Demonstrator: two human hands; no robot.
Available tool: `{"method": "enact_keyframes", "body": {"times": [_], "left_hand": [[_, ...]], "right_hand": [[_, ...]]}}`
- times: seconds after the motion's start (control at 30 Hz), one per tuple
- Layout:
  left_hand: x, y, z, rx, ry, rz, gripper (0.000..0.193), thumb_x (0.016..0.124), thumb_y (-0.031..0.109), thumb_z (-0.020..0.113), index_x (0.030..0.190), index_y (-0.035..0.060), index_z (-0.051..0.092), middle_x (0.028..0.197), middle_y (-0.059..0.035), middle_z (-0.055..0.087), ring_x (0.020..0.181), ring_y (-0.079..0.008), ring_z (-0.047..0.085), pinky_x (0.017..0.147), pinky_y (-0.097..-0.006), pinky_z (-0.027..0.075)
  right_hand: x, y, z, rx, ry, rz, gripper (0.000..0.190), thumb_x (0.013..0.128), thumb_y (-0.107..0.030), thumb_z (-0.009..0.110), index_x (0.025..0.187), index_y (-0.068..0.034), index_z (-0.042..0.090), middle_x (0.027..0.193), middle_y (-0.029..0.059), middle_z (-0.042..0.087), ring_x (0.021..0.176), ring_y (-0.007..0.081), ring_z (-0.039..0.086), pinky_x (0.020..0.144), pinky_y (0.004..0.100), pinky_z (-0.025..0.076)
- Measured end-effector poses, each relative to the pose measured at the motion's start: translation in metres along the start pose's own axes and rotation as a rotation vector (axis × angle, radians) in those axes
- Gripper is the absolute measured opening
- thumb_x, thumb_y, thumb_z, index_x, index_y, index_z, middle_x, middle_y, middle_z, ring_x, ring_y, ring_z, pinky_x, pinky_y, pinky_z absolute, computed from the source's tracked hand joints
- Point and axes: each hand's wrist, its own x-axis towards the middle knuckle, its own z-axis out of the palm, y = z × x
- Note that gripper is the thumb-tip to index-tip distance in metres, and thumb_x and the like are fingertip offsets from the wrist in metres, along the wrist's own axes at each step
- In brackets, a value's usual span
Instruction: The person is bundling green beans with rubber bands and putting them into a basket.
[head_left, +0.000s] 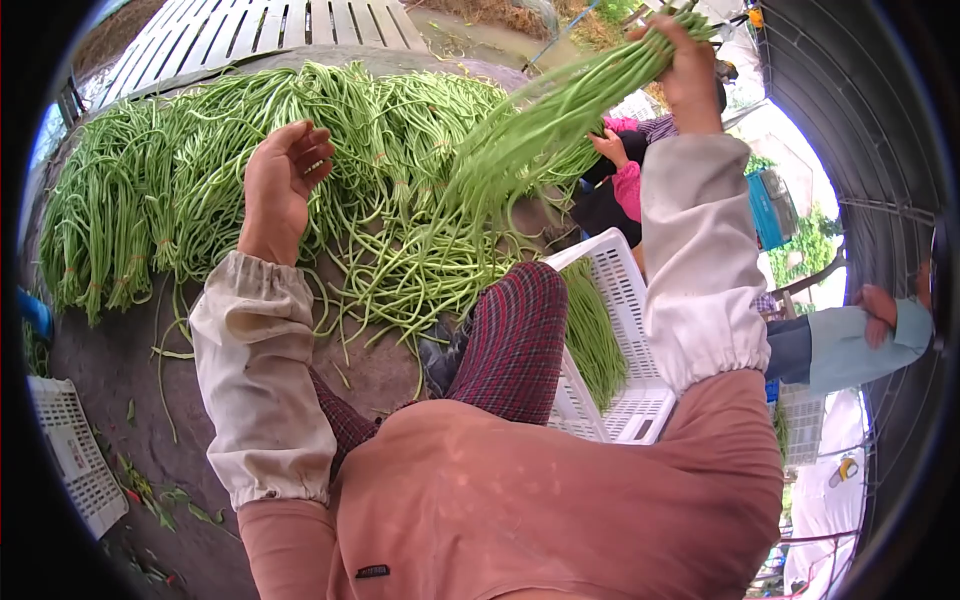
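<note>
My right hand (686, 64) is raised at the upper right, closed around one end of a bunch of yardlong beans (555, 112); the beans hang down to the left, their tips blurred. My left hand (285, 180) is held above the bean pile with its fingers curled apart and nothing in it. Beneath it lies a wide heap of tied bean bundles (217, 165), some with reddish bands. Loose beans (420, 274) are spread on the dark ground in front of my knee. To the right of the knee, a white plastic crate (630, 307) holds beans laid lengthwise (592, 330).
A person in pink sleeves (628, 191) sits close behind the raised bunch. Another person in a light blue top (855, 345) is at the far right. A white crate (79, 457) lies at the left, near leaf scraps (150, 495). A slatted platform (262, 30) is beyond the heap.
</note>
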Motion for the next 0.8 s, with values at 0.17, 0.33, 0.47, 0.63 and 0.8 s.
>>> {"method": "enact_keyframes", "body": {"times": [0.17,0.33,0.47,0.63,0.8], "left_hand": [[-0.008,0.001,0.012,0.048,-0.060,0.034,0.014,0.096,0.017,0.056,0.103,0.0068,0.062,0.093,-0.0073,0.070,0.082,-0.0185,0.067,0.074,-0.0322,0.052],[-0.015,0.002,0.033,0.205,-0.259,0.088,0.030,0.098,0.024,0.056,0.118,0.0034,0.062,0.106,-0.0101,0.071,0.096,-0.0194,0.069,0.084,-0.0327,0.054],[-0.017,-0.004,0.056,0.422,-0.493,0.211,0.049,0.099,0.036,0.054,0.133,0.0020,0.055,0.122,-0.0133,0.068,0.117,-0.0228,0.063,0.102,-0.0381,0.046],[-0.025,-0.009,0.077,0.570,-0.778,0.211,0.106,0.076,0.076,0.064,0.149,0.0036,0.037,0.145,-0.0204,0.050,0.134,-0.0357,0.046,0.114,-0.0504,0.034],[-0.043,-0.025,0.081,0.274,-0.988,-0.150,0.076,0.073,0.044,0.084,0.126,-0.0010,0.054,0.104,-0.0151,0.068,0.094,-0.0240,0.068,0.087,-0.0365,0.054]], "right_hand": [[-0.019,0.002,0.022,0.829,-0.194,-0.025,0.014,0.085,-0.013,0.060,0.096,-0.006,0.057,0.078,0.0051,0.055,0.073,0.0213,0.056,0.084,0.0430,0.048],[-0.037,0.002,0.049,0.930,-0.403,0.120,0.022,0.082,-0.016,0.060,0.102,-0.007,0.056,0.079,0.0047,0.054,0.075,0.0223,0.057,0.084,0.0425,0.048],[-0.055,0.007,0.077,1.027,-0.489,0.139,0.025,0.081,-0.018,0.060,0.103,-0.009,0.054,0.081,0.0031,0.053,0.075,0.0207,0.057,0.083,0.0398,0.048],[-0.081,0.010,0.125,1.207,-0.758,0.129,0.027,0.077,-0.022,0.061,0.099,-0.010,0.053,0.074,0.0027,0.052,0.072,0.0188,0.059,0.073,0.0384,0.051],[-0.098,0.020,0.181,1.132,-0.793,0.202,0.040,0.079,-0.021,0.065,0.115,-0.007,0.053,0.092,0.0075,0.060,0.093,0.0245,0.063,0.103,0.0527,0.049]]}}
